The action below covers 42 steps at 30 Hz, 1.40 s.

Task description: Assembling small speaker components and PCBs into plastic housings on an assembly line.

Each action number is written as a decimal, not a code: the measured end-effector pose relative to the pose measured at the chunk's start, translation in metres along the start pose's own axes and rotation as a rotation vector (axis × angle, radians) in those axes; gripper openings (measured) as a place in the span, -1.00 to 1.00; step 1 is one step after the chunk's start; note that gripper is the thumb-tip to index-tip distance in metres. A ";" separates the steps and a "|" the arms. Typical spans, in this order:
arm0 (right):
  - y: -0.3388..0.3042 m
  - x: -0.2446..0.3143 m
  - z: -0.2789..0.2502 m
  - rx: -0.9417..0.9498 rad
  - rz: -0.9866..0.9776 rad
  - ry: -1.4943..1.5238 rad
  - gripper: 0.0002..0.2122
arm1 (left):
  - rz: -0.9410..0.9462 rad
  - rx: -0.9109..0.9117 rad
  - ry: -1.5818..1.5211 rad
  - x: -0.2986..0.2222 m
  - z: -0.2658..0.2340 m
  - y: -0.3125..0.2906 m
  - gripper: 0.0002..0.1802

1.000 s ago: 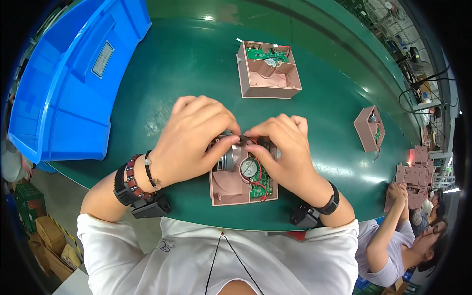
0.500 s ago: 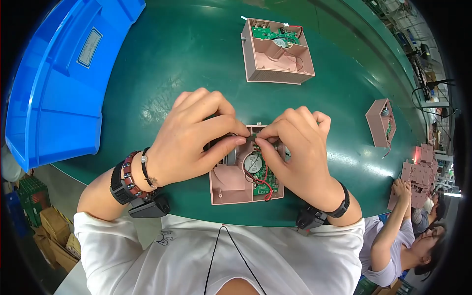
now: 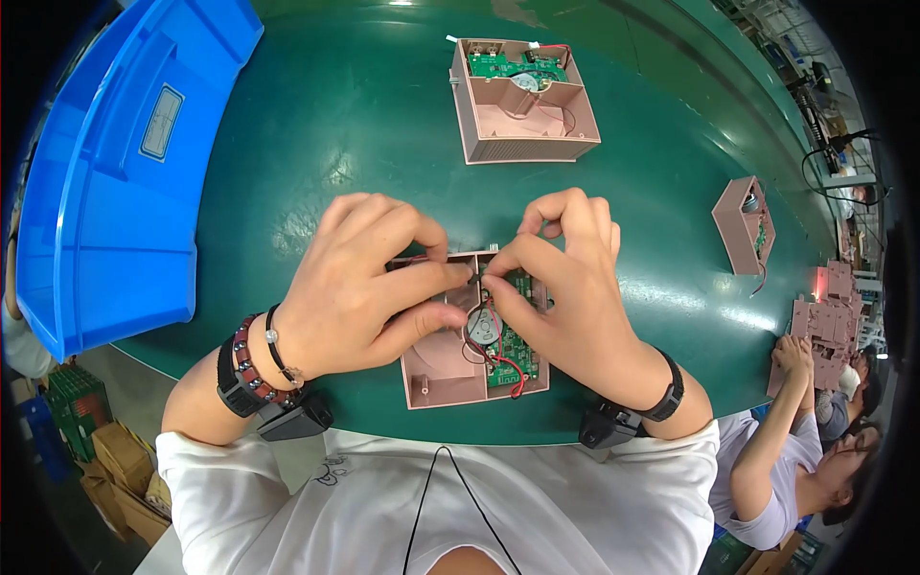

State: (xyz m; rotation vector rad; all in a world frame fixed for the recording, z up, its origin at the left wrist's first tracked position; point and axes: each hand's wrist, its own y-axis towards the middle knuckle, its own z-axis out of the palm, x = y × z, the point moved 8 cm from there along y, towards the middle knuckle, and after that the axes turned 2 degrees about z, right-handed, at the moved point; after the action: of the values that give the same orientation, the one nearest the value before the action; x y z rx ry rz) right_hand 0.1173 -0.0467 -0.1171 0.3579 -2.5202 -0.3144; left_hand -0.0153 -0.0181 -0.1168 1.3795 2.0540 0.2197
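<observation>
A pink plastic housing lies open side up in front of me. Inside it are a green circuit board, a round metal part and red and black wires. My right hand pinches a small dark strip-like piece between thumb and index finger, over the housing's inner dividing wall. From the other side, my left hand reaches in; its index fingertip is at the dark piece, while its thumb stands apart below. My hands hide the far left part of the housing.
A second open pink housing with a circuit board stands farther off on the green table. Another smaller-looking one sits at the right. Blue bins fill the left. A co-worker's hands are beside stacked pink housings.
My left thumb has moved away from its index finger, opening the pinch. Both hands have shifted slightly left and down in view. The right hand keeps its pinch.
</observation>
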 end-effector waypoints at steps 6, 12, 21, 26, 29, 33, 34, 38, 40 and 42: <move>0.001 -0.004 0.002 0.072 -0.002 0.037 -0.85 | 0.013 0.089 -0.078 -0.003 0.002 -0.006 -0.57; 0.007 -0.008 0.008 0.263 -0.039 0.198 -0.82 | 0.047 0.067 -0.044 -0.002 0.009 -0.012 -0.41; 0.031 -0.048 -0.036 -0.306 -0.089 -0.232 -0.79 | -0.004 -0.008 -0.073 -0.007 0.010 -0.016 -0.53; 0.041 -0.069 -0.013 -0.325 -0.228 -0.320 -0.76 | 0.244 0.000 -0.025 -0.027 -0.004 -0.015 -0.65; 0.055 -0.075 -0.001 -0.270 -0.239 -0.262 -0.75 | 0.360 0.125 0.053 -0.038 -0.007 -0.013 -0.65; 0.081 -0.065 0.013 -0.274 -0.281 -0.215 -0.75 | 0.436 0.244 0.090 -0.047 -0.003 -0.017 -0.61; 0.090 -0.065 0.018 -0.268 -0.283 -0.200 -0.76 | 0.448 0.265 0.097 -0.047 -0.003 -0.018 -0.60; 0.085 -0.062 0.004 -0.342 -0.298 0.039 -0.79 | 0.443 0.281 -0.012 -0.042 0.003 -0.020 -0.61; 0.074 -0.051 -0.015 -0.390 -0.320 0.144 -0.81 | 0.436 0.301 -0.013 -0.039 0.001 -0.023 -0.61; 0.056 -0.033 -0.026 -0.261 -0.258 0.258 -0.86 | 0.381 0.327 -0.040 -0.029 0.003 -0.024 -0.60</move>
State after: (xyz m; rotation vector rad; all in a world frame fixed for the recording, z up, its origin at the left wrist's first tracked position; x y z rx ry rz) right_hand 0.1480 0.0121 -0.0956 0.5799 -2.1495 -0.6463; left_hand -0.0251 -0.0543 -0.1180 1.9573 1.8350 0.0131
